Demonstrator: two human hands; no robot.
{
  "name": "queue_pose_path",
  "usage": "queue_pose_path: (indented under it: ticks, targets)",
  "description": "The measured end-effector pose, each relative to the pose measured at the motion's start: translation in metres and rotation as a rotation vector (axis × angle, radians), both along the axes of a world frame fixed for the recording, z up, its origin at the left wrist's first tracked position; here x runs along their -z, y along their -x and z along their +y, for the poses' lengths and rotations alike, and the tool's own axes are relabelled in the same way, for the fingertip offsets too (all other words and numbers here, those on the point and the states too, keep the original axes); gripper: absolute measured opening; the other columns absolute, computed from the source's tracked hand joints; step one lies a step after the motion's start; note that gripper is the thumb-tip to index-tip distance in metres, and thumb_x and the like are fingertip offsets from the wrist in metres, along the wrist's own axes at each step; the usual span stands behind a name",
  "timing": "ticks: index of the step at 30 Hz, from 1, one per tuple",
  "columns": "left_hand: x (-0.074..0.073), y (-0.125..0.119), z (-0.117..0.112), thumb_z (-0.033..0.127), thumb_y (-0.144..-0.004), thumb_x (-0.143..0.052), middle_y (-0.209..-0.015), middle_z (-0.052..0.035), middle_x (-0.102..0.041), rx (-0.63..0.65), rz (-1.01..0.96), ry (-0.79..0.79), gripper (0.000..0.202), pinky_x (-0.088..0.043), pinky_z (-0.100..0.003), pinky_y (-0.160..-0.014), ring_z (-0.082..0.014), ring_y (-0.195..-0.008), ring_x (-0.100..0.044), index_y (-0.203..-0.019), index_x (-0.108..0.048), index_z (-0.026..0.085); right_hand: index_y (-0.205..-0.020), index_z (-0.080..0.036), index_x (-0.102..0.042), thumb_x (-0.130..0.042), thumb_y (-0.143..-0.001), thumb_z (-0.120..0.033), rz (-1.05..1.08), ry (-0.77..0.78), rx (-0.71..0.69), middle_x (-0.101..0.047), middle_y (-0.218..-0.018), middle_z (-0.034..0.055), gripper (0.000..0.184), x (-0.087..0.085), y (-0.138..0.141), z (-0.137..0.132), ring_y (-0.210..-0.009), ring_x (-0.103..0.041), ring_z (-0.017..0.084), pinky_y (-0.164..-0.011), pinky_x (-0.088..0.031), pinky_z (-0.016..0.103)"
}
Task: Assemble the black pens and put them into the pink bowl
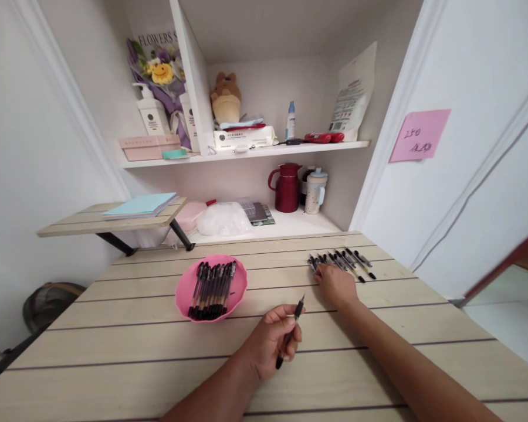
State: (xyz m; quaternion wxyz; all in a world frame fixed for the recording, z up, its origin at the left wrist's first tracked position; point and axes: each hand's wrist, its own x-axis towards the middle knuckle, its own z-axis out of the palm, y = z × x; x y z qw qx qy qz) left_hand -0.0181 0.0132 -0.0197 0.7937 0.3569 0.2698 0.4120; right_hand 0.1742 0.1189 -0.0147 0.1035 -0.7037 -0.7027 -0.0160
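My left hand (275,337) is closed around a black pen (298,309), held at a slant with its bare writing tip pointing up and away. Farther right, my right hand (337,284) reaches to the left end of a row of black pens (345,258) on the table. Its fingers are pinched together there, and what lies between them is hidden. Several pens in that row show bare tips. Left of my hands, a pink scalloped bowl (181,293) holds a bundle of capped black pens (212,290), lying side by side.
The slatted wooden table (127,346) runs back to a white shelf unit (246,153). A small raised stand (70,223) with coloured paper (141,205) is at the back left. A red jug (287,190) and a pale cup (315,193) stand in the lower shelf.
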Motion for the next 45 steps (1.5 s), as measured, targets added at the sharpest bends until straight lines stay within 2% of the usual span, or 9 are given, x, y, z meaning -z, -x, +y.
queue_pose_path:
  ticks: [14, 17, 21, 23, 25, 29, 34, 40, 45]
  targets:
    - [0.000, -0.001, -0.001, 0.027, -0.075, -0.056, -0.058, 0.0021, -0.054, -0.032, 0.021, 0.010, 0.025, -0.024, -0.016, -0.033, -0.0036, -0.035, -0.043, -0.096, -0.054, 0.014, -0.079, -0.018, -0.060, -0.043, -0.080, -0.028, 0.073, -0.046, 0.041, -0.062, -0.086, 0.0083, 0.019, -0.010, 0.003, -0.013, -0.074, -0.058, 0.018, -0.058, -0.034, 0.026]
    - [0.001, -0.001, -0.001, 0.028, -0.074, -0.057, -0.059, 0.0025, -0.054, -0.030, 0.000, -0.006, 0.024, -0.026, -0.015, -0.034, -0.0032, -0.035, -0.043, -0.093, -0.054, 0.014, -0.071, -0.018, -0.059, -0.045, -0.078, -0.033, 0.406, -0.010, -0.065, -0.061, -0.070, 0.0042, 0.021, -0.017, 0.007, -0.026, -0.064, -0.055, 0.015, -0.055, -0.034, 0.024]
    - [0.001, -0.001, 0.000, 0.029, -0.074, -0.057, -0.058, 0.0027, -0.054, -0.048, 0.011, -0.005, 0.022, -0.029, -0.016, -0.035, -0.0038, -0.036, -0.044, -0.090, -0.054, 0.015, -0.074, -0.017, -0.057, -0.045, -0.075, -0.046, 1.105, 0.254, -0.232, -0.055, -0.060, -0.0018, 0.031, -0.031, 0.020, -0.055, -0.043, -0.042, 0.008, -0.044, -0.031, 0.022]
    - [0.001, -0.001, 0.001, 0.030, -0.074, -0.057, -0.057, 0.0022, -0.055, -0.044, 0.025, -0.014, 0.022, -0.030, -0.016, -0.036, -0.0044, -0.037, -0.045, -0.089, -0.054, 0.014, -0.075, -0.016, -0.056, -0.052, -0.070, -0.049, 1.280, 0.360, -0.284, -0.055, -0.060, -0.0021, 0.034, -0.037, 0.027, -0.070, -0.041, -0.037, 0.006, -0.042, -0.029, 0.021]
    - [0.001, -0.002, 0.001, 0.031, -0.074, -0.057, -0.058, 0.0015, -0.056, -0.025, 0.039, -0.034, 0.023, -0.030, -0.016, -0.035, -0.0046, -0.036, -0.045, -0.088, -0.055, 0.014, -0.078, -0.016, -0.056, -0.061, -0.063, -0.048, 1.360, 0.411, -0.321, -0.054, -0.059, -0.0031, 0.035, -0.042, 0.032, -0.082, -0.042, -0.036, 0.005, -0.042, -0.028, 0.021]
    - [0.001, -0.002, -0.001, 0.033, -0.073, -0.058, -0.059, 0.0006, -0.058, 0.009, 0.075, -0.055, 0.025, -0.029, -0.016, -0.034, -0.0045, -0.036, -0.046, -0.088, -0.055, 0.013, -0.081, -0.017, -0.055, -0.068, -0.058, -0.039, 1.410, 0.417, -0.307, -0.046, -0.054, -0.0071, 0.034, -0.044, 0.034, -0.093, -0.044, -0.036, 0.005, -0.043, -0.027, 0.020]
    - [0.001, -0.003, -0.003, 0.034, -0.071, -0.061, -0.061, 0.0015, -0.058, 0.042, 0.109, -0.047, 0.026, -0.024, -0.015, -0.032, -0.0034, -0.035, -0.045, -0.085, -0.053, 0.014, -0.070, -0.016, -0.055, -0.067, -0.059, -0.038, 1.399, 0.444, -0.322, -0.053, -0.057, -0.0040, 0.027, -0.038, 0.028, -0.095, -0.044, -0.034, 0.005, -0.042, -0.025, 0.020]
    - [0.003, -0.003, -0.004, 0.032, -0.067, -0.064, -0.059, 0.0022, -0.058, 0.002, 0.146, -0.037, 0.028, -0.021, -0.015, -0.031, -0.0038, -0.033, -0.044, -0.084, -0.050, 0.015, -0.066, -0.015, -0.055, -0.067, -0.059, -0.037, 1.420, 0.439, -0.304, -0.044, -0.051, -0.0066, 0.026, -0.030, 0.028, -0.097, -0.042, -0.030, 0.004, -0.041, -0.021, 0.020]
    - [0.002, -0.007, -0.004, 0.033, -0.069, -0.063, -0.058, 0.0006, -0.057, -0.042, 0.120, -0.046, 0.027, -0.025, -0.016, -0.035, -0.0048, -0.037, -0.045, -0.084, -0.053, 0.013, -0.064, -0.017, -0.046, -0.064, -0.061, -0.040, 1.448, 0.417, -0.296, -0.039, -0.048, -0.0084, 0.030, -0.027, 0.034, -0.099, -0.041, -0.033, 0.004, -0.041, -0.022, 0.019]
